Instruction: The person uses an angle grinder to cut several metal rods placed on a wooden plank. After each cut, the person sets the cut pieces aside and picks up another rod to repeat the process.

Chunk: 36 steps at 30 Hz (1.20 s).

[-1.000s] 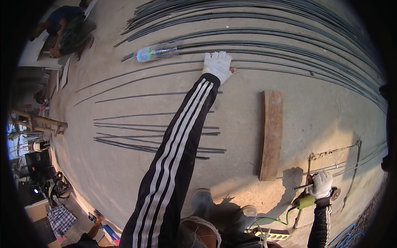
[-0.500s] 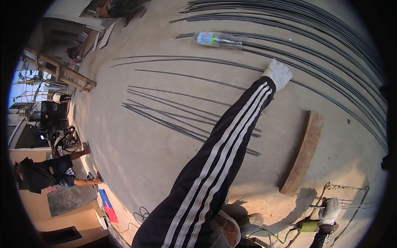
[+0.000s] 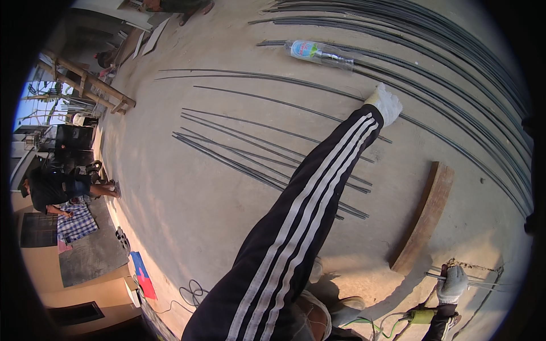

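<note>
Rods (image 3: 435, 276) within closed fingers (image 3: 456, 274) of right hand (image 3: 453, 286), left hand (image 3: 387, 106) over others, grip unclear.

Left edge of the floor (image 3: 142, 165) — wooden trestle (image 3: 105, 87), flat red-and-blue item (image 3: 143, 275); beyond — a standing person (image 3: 46, 187), blue-and-white checked cloth (image 3: 78, 223).

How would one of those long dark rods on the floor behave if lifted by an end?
The long dark rods look metallic, so one is probably heavy for its thickness. Being so thin for its length, it would likely sag and spring. Seeming round, it might also roll if pushed.
</note>
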Each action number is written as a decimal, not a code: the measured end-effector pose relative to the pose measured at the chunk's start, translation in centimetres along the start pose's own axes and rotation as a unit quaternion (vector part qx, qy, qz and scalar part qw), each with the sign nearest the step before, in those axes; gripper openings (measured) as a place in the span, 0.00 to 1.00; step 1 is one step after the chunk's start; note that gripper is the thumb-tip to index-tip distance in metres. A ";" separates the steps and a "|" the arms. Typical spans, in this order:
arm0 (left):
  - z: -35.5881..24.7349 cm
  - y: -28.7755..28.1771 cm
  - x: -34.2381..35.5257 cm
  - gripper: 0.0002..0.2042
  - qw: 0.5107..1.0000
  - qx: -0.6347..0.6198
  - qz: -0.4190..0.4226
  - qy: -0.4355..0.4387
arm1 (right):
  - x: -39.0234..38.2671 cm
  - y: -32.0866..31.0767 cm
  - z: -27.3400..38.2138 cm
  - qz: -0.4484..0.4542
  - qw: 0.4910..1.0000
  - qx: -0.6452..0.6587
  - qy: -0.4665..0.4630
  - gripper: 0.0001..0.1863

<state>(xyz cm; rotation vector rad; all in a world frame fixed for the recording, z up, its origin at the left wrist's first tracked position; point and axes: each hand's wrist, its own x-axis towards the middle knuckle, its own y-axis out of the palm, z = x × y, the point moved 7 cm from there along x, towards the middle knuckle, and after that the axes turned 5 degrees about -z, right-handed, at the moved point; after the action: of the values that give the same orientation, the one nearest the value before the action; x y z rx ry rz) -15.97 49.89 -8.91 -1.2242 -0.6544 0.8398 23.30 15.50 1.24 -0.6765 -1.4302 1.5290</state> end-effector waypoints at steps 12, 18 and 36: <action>13.3 1.4 -9.5 0.18 0.993 0.063 0.068 -0.079 | 8.4 2.9 13.7 0.080 0.992 0.077 -0.056 0.18; 18.1 -0.7 -10.2 0.17 0.970 0.103 0.102 -0.196 | 14.9 5.0 20.3 0.081 0.988 0.113 -0.073 0.20; -4.9 -10.9 -20.9 0.16 0.894 -0.445 -0.030 -0.036 | 17.5 13.0 24.8 0.064 0.989 0.115 -0.071 0.10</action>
<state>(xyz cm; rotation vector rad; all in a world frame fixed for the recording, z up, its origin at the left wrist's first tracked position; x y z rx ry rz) -21.26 28.44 0.75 -1.9817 -1.2044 0.5243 -9.04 20.36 -3.63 -0.5353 -1.3065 1.8414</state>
